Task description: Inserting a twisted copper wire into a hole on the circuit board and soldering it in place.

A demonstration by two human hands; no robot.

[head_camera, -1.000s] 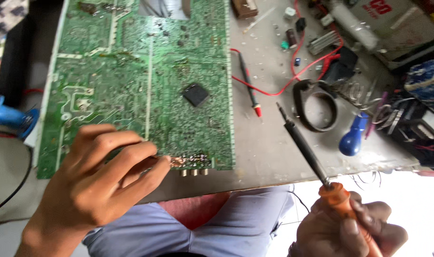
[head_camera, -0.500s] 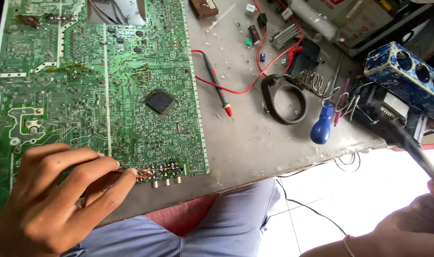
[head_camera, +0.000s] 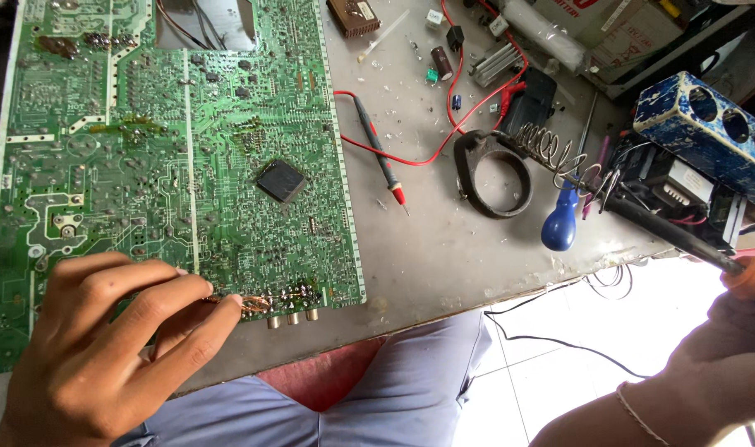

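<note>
A large green circuit board [head_camera: 170,149] lies solder side up on the grey bench, with a black square chip [head_camera: 280,181] near its middle. My left hand [head_camera: 117,343] rests on the board's near edge and pinches a thin strand of copper wire [head_camera: 253,305] against the row of connectors there. My right hand [head_camera: 725,348] is low at the right edge, off the bench, gripping the orange handle of a soldering iron [head_camera: 675,236]. The iron's dark shaft points up and left, its tip inside the coiled wire stand [head_camera: 551,149].
A red and black meter probe [head_camera: 381,157] with its red lead lies right of the board. A black ring-shaped base [head_camera: 495,170], a blue-handled screwdriver [head_camera: 561,222], a blue box with round holes [head_camera: 704,116], small capacitors and parts sit at the bench's right and back. My grey-trousered knees show below the bench edge.
My right hand swung the soldering iron from near the board out to the right, and its tip now sits in the coiled stand. My left hand has stayed on the board's edge.
</note>
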